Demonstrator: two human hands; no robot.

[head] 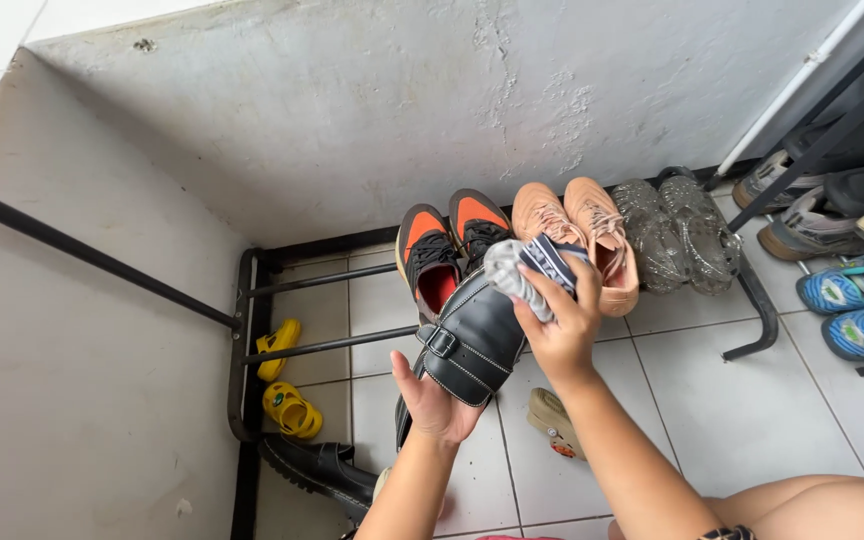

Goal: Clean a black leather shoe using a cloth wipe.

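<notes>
The black buckled shoe is held from below by the left hand, whose palm and fingers are closed around its heel part. The right hand is closed on a grey and dark striped cloth, which is pressed into the opening of the shoe. The shoe is kept in the air, above the white tiled floor and in front of the low metal rack.

It may be judged that the shoe could slip, because it is supported only at one end while it is pushed from above. The cloth could also fall out if the grip is relaxed.

The shoe looks like smooth leather with white stitching and a metal buckle. The cloth seems soft and wrinkled. On the rack, a pair of black and orange sneakers, a pair of salmon knitted sneakers and clear jelly sandals are placed. Small yellow clogs and a black boot are seen lower left.
</notes>
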